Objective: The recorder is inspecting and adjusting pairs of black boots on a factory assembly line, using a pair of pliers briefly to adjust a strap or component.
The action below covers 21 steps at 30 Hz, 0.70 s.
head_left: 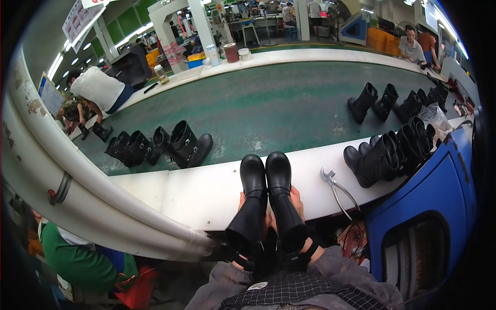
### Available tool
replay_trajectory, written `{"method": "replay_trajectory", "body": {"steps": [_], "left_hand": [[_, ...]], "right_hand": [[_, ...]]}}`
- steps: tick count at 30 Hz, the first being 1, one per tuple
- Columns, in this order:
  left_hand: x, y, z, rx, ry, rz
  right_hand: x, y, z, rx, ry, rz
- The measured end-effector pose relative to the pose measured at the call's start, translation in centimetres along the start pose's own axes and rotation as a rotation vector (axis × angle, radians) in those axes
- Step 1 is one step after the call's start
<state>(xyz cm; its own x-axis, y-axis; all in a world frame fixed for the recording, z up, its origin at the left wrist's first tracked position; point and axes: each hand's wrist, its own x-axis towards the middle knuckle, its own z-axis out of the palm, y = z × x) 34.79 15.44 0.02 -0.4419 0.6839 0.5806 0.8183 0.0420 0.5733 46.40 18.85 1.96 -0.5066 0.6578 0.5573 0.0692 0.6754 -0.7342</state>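
Observation:
Two black boots are side by side in front of me, toes pointing away over the edge of the white ledge [196, 199]. My left hand [241, 201] is wrapped round the left boot [253, 178] at its shaft. Round the shaft of the right boot [279, 175] closes my right hand [296, 200]. The boots hide most of my fingers. A pair of metal pliers [336, 187] lies on the ledge to the right of them, handles toward me. Farther right stands a cluster of black boots [374, 161] on the same ledge.
Beyond the ledge runs a green belt [268, 103] with black boots [185, 144] at left and more boots [362, 102] at right. A blue machine [429, 206] stands at my right, a thick white pipe [103, 186] at my left. Other people [101, 85] work along the belt.

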Motion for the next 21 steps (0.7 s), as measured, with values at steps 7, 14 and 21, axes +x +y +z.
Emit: {"method": "replay_trajectory", "body": {"steps": [7, 14, 21], "left_hand": [[-5.0, -4.9, -0.9, -0.209, -0.158, 0.025], [-3.2, 1.1, -2.5, -0.567, 0.076, -0.148], [-0.9, 2.1, -3.6, -0.141, 0.084, -0.066]], "right_hand": [[-0.4, 1.5, 0.0, -0.024, 0.145, -0.125], [-1.0, 1.9, -0.1, -0.067, 0.027, -0.074], [-1.1, 1.4, -0.4, -0.076, 0.045, -0.073]]}}
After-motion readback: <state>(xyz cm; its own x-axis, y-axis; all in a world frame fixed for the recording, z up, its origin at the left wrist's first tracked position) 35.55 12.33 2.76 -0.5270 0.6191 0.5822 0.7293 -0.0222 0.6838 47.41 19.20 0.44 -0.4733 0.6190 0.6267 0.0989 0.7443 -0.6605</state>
